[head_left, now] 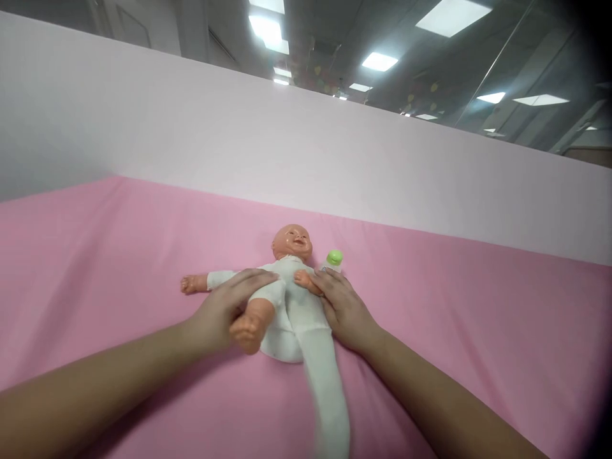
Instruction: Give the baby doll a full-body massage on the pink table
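Observation:
A baby doll in a white outfit lies on its back, its bald head away from me. My left hand is closed around the doll's raised leg at the left, whose bare foot points toward me. The fingers of my left hand lie along the white cloth of the thigh. On the other side, my right hand holds the doll's side and arm, fingers together near its small hand. The other white leg piece stretches toward me, blurred at its lower end, with no foot visible.
A small bottle with a green cap stands just beyond my right fingers, partly hidden by them. Pink cloth covers the surface. A white wall or panel rises behind it, with glass and lit ceiling panels above.

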{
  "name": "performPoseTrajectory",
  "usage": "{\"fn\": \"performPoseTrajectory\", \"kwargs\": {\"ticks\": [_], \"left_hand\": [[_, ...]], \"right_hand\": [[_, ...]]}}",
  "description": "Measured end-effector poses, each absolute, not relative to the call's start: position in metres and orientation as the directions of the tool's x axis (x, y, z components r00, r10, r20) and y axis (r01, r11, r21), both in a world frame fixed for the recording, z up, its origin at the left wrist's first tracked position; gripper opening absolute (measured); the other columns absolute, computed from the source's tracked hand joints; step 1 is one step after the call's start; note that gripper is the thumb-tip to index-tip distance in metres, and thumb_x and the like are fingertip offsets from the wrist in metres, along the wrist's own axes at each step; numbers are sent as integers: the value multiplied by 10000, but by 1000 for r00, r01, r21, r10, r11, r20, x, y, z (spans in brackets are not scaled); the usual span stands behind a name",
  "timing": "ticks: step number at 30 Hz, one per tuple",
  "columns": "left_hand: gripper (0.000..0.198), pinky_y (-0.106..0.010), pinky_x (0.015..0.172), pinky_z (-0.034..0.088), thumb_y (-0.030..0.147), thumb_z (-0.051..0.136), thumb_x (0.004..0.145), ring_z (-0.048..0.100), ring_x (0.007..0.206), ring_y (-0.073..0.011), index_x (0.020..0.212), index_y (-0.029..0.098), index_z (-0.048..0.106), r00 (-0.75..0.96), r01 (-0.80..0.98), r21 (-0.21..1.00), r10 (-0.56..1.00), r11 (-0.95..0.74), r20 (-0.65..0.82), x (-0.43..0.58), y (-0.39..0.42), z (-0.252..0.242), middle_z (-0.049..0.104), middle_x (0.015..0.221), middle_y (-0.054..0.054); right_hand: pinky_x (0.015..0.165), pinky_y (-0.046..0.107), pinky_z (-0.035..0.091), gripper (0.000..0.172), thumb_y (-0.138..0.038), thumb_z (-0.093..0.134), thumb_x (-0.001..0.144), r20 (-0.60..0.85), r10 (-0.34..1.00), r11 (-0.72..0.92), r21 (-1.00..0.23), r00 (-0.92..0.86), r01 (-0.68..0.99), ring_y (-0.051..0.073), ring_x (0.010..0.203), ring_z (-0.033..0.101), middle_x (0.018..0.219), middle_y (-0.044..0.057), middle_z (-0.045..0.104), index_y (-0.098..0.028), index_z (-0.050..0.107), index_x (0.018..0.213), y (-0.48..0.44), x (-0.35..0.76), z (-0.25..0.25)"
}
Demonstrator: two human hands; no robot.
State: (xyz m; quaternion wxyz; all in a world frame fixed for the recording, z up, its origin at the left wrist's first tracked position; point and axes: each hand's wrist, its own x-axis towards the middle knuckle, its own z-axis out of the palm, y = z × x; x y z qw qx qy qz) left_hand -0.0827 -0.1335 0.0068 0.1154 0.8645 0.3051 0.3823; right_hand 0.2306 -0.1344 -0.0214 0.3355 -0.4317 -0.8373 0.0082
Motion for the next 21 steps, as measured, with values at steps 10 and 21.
{"fn": "performPoseTrajectory", "kwargs": {"ticks": [10,21], "left_hand": [[632,-483,1127,510,174,582,951,566,1365,-295,1548,326,442,666,326,175,357,-929,655,-79,-148,11,580,1479,-97],[516,-421,1108,543,284,449,992,639,1289,-296,1482,144,531,838,12,12,17,-1000,545,-71,-193,34,733,1267,-150]], "right_hand": [[1108,530,490,461,-329,584,989,513,823,519,-508,-243,687,280,1283,609,1396,62,660,-297,569,1449,-132,236,-18],[919,412,556,563,-550,599,900,295,886,20,-795,358,606,278,1061,699,1197,112,730,-197,596,1337,-105,299,-18]]}}
